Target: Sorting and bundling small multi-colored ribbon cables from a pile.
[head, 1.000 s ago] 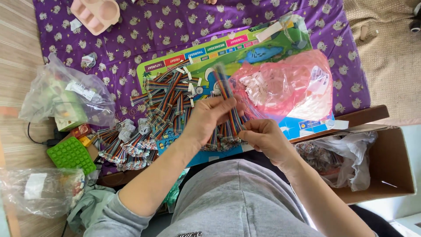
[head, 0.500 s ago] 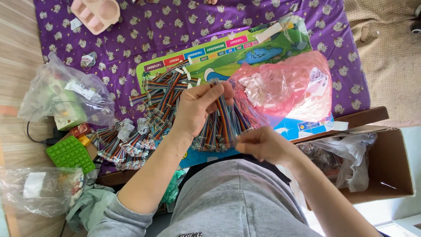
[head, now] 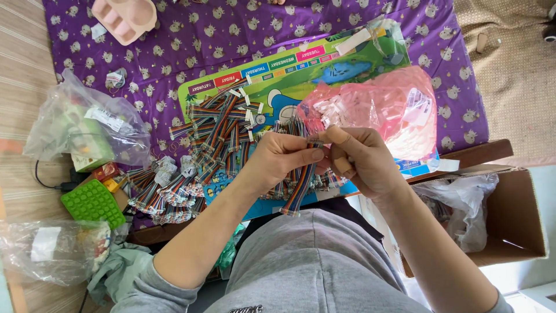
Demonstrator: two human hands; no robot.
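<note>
1. Left hand (head: pixel 284 159) and right hand (head: pixel 359 159) both pinch one rainbow ribbon cable (head: pixel 301 185), closed, over the board's (head: pixel 359 64) near edge.
2. Cable hangs down, clear of the cable pile (head: pixel 214 139).
3. Pink bag (head: pixel 376 107) lies just beside.

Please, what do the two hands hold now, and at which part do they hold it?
Both the left hand and the right hand pinch one rainbow ribbon cable near its upper end; its lower end hangs free above the lap.

Bright even daylight, soft shadows, sharp focus.
</note>
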